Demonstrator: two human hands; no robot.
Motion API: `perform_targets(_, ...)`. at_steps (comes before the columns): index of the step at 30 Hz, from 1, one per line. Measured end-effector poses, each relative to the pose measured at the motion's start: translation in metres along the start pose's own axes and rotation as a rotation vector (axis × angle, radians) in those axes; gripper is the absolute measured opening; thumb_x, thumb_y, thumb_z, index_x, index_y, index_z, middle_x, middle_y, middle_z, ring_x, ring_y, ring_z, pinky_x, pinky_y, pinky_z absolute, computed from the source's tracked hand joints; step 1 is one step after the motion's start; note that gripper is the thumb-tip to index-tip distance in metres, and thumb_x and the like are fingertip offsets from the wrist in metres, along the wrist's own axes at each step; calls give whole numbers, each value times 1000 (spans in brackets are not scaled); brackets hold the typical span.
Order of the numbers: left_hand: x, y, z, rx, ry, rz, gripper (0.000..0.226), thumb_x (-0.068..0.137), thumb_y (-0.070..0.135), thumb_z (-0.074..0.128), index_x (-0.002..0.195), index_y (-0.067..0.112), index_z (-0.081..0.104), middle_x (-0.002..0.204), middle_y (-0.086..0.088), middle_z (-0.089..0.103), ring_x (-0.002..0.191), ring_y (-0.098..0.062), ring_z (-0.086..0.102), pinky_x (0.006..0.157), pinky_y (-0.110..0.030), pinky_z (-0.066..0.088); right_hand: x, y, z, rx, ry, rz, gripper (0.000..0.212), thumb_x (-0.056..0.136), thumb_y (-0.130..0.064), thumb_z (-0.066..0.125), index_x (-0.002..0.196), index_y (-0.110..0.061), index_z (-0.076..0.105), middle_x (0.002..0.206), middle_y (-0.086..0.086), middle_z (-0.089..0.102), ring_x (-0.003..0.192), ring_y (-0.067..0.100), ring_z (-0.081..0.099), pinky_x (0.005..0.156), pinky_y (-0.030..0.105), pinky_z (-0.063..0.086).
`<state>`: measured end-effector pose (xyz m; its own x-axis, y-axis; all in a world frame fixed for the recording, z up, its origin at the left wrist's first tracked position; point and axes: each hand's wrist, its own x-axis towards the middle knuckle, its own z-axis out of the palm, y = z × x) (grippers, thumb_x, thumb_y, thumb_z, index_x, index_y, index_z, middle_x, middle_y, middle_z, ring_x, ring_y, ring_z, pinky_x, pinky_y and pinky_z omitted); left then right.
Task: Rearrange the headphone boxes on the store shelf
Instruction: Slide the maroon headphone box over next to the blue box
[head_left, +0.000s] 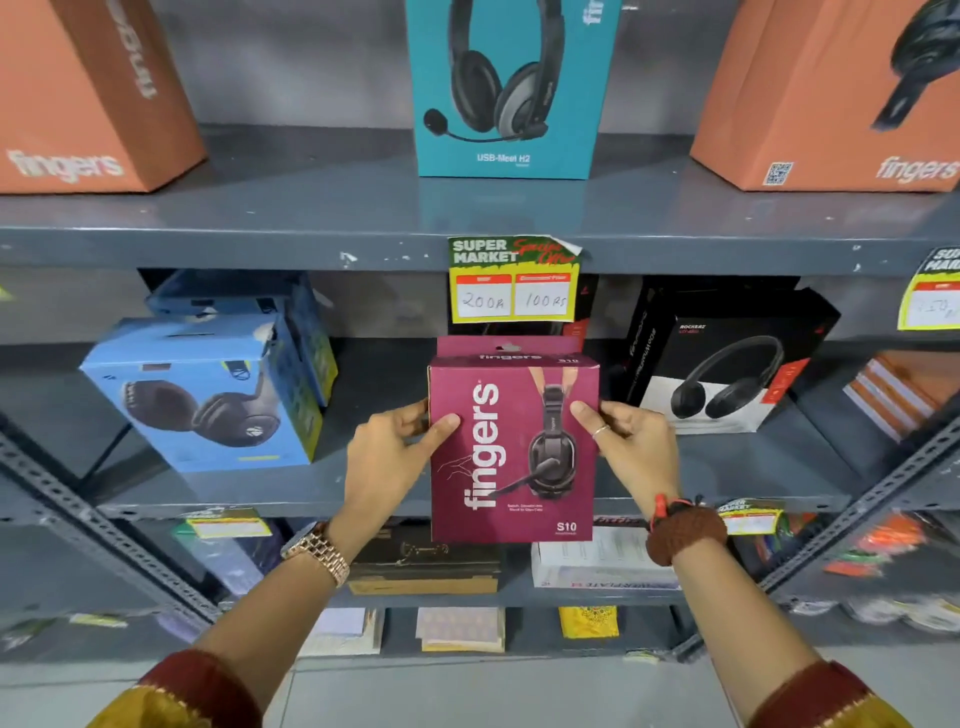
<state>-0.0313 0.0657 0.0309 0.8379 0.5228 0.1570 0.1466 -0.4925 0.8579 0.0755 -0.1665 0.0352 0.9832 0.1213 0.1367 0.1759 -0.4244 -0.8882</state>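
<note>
Maroon box (511, 452): gripped at both side edges by left hand (387, 462) and right hand (636, 449), before middle shelf (363, 499), between blue box (208, 395) and black box (727, 364). Keep level; set down squarely, front outward.

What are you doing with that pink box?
A person is holding a maroon headphone box with both hands, the left hand on its left edge and the right hand on its right edge. The box is upright in front of the middle shelf, between a blue headphone box on the left and a black headphone box on the right. Whether it is going in or coming out cannot be told. A teal box stands on the shelf above.
</note>
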Motion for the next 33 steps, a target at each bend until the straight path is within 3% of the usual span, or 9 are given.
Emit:
perform_targets(4,-9,-9,-33,2,-19,-19,61,63,73,59,109,34,69,92,6,78,80,-5,72,67,-40,61,-20,-17,15,7,-22,-13,41,76,-52,68,101,-21,76,80,-1,78,71,15,70,77,43,60)
perform_targets(7,-7,-20,-52,-37,-29,-44,44,74,57,66,109,31,69,94,4,78,85,-10,73,69,-41,61,-25,-26,38,3,-60,-31,39,78,-50,67,101,-21,76,84,0,78,76,18,71,77,44,59)
perform_targets(10,0,-35,-66,-97,-29,-46,34,83,35,67,115,25,66,97,6,75,89,-14,72,68,-31,61,-19,-35,68,6,-95,-78,26,85,-39,65,101,-20,73,89,-4,75,86,15,70,84,38,57)
perform_targets(12,8,-46,-72,-131,-30,-53,41,85,24,66,125,18,59,105,4,71,93,-16,71,70,-21,58,-11,-42,93,33,-145,-79,23,90,-28,60,109,-16,68,101,1,73,95,14,67,89,31,52)
perform_targets(14,15,-54,-71,-155,-33,-75,56,84,16,67,137,12,46,118,-2,66,105,-19,65,87,-30,56,-3,-45,114,19,-189,-68,22,95,-20,53,113,-12,61,109,7,71,98,17,64,88,26,46)
perform_targets(19,28,-73,-66,-219,-28,-134,75,81,-6,61,145,13,26,126,-7,60,109,-21,61,94,-36,51,20,-43,163,-70,-296,-26,33,97,-9,43,130,-6,41,127,16,61,118,31,58,100,36,44)
perform_targets(25,47,-93,-62,-261,-19,-127,80,79,-11,56,146,18,23,121,4,54,110,-16,60,95,-34,50,33,-37,189,-55,-329,-1,42,95,-2,41,136,-9,36,127,15,60,120,31,55,101,32,40)
perform_targets(28,44,-100,-56,-347,-1,-130,81,82,-12,54,148,21,19,132,0,53,113,-11,60,101,-33,47,32,-36,188,-15,-352,-17,45,94,0,42,138,-9,37,129,13,59,122,30,54,108,40,42)
perform_targets(33,14,-103,-24,-387,198,-197,68,88,-3,53,146,18,24,149,-7,38,129,-16,46,111,-41,38,21,-13,161,80,-324,35,55,96,1,44,148,-10,29,152,10,37,141,23,34,117,33,28)
